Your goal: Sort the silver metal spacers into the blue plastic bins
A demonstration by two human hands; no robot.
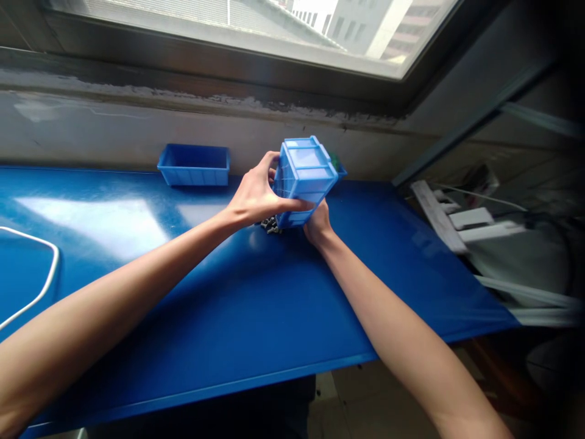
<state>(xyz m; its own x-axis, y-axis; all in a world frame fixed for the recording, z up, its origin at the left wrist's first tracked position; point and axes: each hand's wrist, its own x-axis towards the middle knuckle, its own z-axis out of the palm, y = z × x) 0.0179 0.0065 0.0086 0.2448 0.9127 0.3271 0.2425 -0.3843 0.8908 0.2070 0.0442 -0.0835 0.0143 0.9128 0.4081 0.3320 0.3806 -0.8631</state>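
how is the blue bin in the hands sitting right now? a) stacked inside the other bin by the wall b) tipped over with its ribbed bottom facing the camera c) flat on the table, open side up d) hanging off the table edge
b: the blue bin is gripped by the left hand and right hand, tipped so its ribbed underside faces the camera, with small dark parts lying on the blue table beneath it.

small dark parts (270,225) half hidden under tipped bin (304,180), white cable (39,277) cut off left

2 blue bins (303,180) (194,164), 1 pile small dark parts (270,225), 2 hands (253,196) (317,224), 1 white cable (43,286)
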